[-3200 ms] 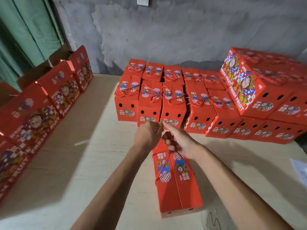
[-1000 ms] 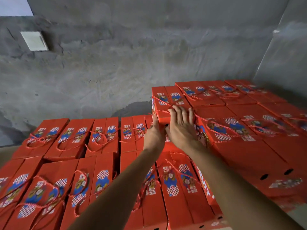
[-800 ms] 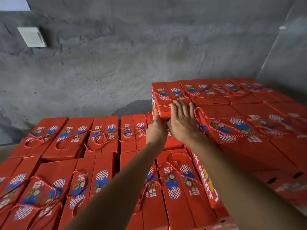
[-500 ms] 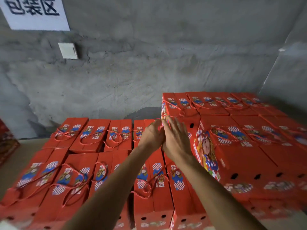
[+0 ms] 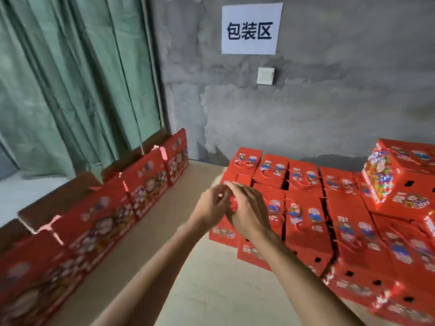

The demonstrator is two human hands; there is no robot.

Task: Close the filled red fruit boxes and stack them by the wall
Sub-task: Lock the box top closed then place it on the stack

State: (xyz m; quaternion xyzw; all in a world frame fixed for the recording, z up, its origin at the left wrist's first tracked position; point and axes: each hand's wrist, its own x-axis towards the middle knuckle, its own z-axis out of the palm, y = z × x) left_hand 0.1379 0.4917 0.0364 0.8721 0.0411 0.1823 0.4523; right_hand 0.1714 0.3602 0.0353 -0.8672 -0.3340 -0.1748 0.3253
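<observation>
Change: half a second ago our two hands hovered at the raised upper stack of boxes; now our view has swung left, bringing in a green pleated curtain [image 5: 70, 78], and our hands meet in front of the low boxes' left end.
Left hand [image 5: 211, 205]: fingers curled toward the right hand, touching it; blur hides whether they pinch anything, so we cannot tell.
Right hand [image 5: 249, 208]: fingers curled over a small red spot between our hands; we cannot tell whether it is held.
Closed boxes: the red printed cardboard fruit boxes with cord handles [image 5: 306, 208] stand packed in rows against the grey rough concrete wall [image 5: 329, 102], with a second layer [image 5: 400, 175] on top at their right end.
Open boxes: a row of red printed cardboard boxes with brown flaps up [image 5: 106, 215] runs left of the closed boxes, along the curtain.
Open room: a bare strip of the pale wooden tabletop [image 5: 188, 290] lies between the two groups, narrowing toward the wall.
Wall: above the closed boxes hang a white paper sign with dark characters [image 5: 250, 28] and a small white square plate [image 5: 265, 76].
</observation>
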